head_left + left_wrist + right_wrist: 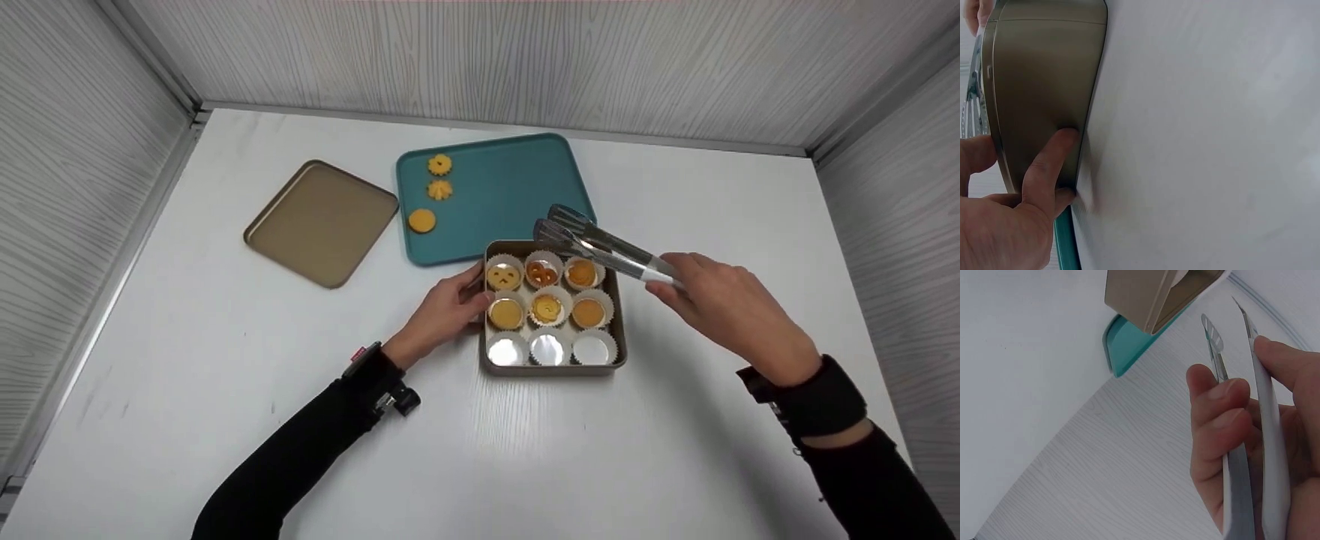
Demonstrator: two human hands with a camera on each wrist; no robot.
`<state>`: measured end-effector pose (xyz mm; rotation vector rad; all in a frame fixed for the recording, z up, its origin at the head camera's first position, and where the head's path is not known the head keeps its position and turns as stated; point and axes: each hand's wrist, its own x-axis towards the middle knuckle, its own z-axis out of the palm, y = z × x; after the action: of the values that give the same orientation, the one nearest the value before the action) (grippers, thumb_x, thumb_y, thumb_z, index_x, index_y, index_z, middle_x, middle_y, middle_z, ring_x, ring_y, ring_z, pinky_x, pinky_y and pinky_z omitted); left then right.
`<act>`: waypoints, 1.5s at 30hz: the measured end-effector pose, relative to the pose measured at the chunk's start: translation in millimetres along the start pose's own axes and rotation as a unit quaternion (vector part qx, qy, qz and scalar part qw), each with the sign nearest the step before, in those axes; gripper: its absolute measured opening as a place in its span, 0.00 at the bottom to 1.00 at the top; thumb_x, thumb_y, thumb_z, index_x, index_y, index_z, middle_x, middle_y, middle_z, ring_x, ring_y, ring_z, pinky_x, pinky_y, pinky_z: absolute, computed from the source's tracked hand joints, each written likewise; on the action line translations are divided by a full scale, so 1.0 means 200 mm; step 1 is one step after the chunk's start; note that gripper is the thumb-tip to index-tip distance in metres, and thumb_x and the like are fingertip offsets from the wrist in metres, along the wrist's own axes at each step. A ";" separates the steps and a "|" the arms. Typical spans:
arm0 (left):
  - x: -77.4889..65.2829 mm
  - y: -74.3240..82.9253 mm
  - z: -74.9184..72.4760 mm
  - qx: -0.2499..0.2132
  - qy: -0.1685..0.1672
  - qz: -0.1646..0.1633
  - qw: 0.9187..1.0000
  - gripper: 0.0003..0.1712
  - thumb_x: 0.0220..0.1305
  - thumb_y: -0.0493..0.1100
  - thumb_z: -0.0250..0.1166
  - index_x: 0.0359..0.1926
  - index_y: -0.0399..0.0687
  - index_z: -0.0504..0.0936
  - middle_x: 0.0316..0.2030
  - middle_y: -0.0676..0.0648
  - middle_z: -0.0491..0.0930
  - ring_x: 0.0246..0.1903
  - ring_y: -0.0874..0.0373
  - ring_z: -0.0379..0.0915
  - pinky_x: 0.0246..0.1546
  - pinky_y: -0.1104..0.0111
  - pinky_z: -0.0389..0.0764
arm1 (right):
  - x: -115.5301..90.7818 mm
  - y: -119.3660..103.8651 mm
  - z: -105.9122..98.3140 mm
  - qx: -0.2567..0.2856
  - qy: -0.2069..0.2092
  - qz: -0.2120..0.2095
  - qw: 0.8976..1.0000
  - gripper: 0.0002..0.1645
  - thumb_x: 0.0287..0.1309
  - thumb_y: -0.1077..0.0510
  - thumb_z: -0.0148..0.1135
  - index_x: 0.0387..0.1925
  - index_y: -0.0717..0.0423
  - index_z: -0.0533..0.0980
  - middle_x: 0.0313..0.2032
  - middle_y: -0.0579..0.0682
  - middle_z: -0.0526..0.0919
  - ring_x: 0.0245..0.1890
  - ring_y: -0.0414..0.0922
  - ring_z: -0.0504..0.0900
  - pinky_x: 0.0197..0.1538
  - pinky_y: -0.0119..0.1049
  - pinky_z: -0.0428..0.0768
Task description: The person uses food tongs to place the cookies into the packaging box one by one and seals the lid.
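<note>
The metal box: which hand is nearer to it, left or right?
Left: the left hand grips the box at its left side; the right hand, with tongs, is apart, to the box's right.

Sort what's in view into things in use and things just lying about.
Apparently in use:
tongs, in the right hand
tin, gripped by the left hand
paper cups, six filled
teal tray with three cookies

Apparently just lying about:
shallow brown tray, untouched

A pan (322,225) lies left of a tray (517,180) bearing cookies (421,220), with a box (555,370) of cups (550,349) before the tray.
</note>
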<state>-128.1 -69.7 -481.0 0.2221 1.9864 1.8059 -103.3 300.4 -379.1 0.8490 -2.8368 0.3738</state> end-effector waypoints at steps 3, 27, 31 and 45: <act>0.00 0.00 0.00 -0.001 0.000 0.002 1.000 0.40 0.78 0.40 0.58 0.82 0.41 0.50 0.77 0.40 0.60 0.70 0.47 0.67 0.50 0.58 0.87 | 0.08 0.01 0.04 -0.002 -0.001 0.007 1.000 0.22 0.71 0.53 0.66 0.53 0.68 0.77 0.36 0.59 0.84 0.25 0.49 0.79 0.27 0.48 0.82; 0.00 -0.02 0.00 0.006 0.000 0.010 1.000 0.40 0.78 0.42 0.58 0.82 0.43 0.51 0.76 0.40 0.64 0.70 0.51 0.68 0.52 0.58 0.86 | 0.68 -0.26 0.21 -0.059 -0.042 -0.053 0.996 0.28 0.71 0.43 0.64 0.53 0.65 0.79 0.36 0.60 0.86 0.26 0.54 0.84 0.28 0.49 0.85; 0.00 -0.01 0.00 0.012 0.004 0.007 1.000 0.39 0.78 0.42 0.58 0.82 0.45 0.52 0.75 0.41 0.65 0.69 0.52 0.69 0.51 0.59 0.86 | 0.73 -0.31 0.24 -0.075 -0.041 -0.074 0.994 0.28 0.71 0.43 0.65 0.51 0.66 0.80 0.34 0.59 0.85 0.26 0.54 0.84 0.27 0.49 0.85; 0.00 -0.02 -0.01 -0.005 -0.010 0.005 1.000 0.39 0.79 0.43 0.57 0.82 0.43 0.51 0.76 0.42 0.63 0.68 0.52 0.70 0.50 0.58 0.87 | 0.84 -0.37 0.34 -0.070 -0.056 -0.075 0.993 0.25 0.72 0.44 0.64 0.41 0.66 0.80 0.28 0.58 0.81 0.23 0.52 0.78 0.25 0.47 0.80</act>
<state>-127.6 -71.6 -485.0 0.2461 1.9659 1.8112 -205.7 135.0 -393.1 1.0774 -2.8345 0.1085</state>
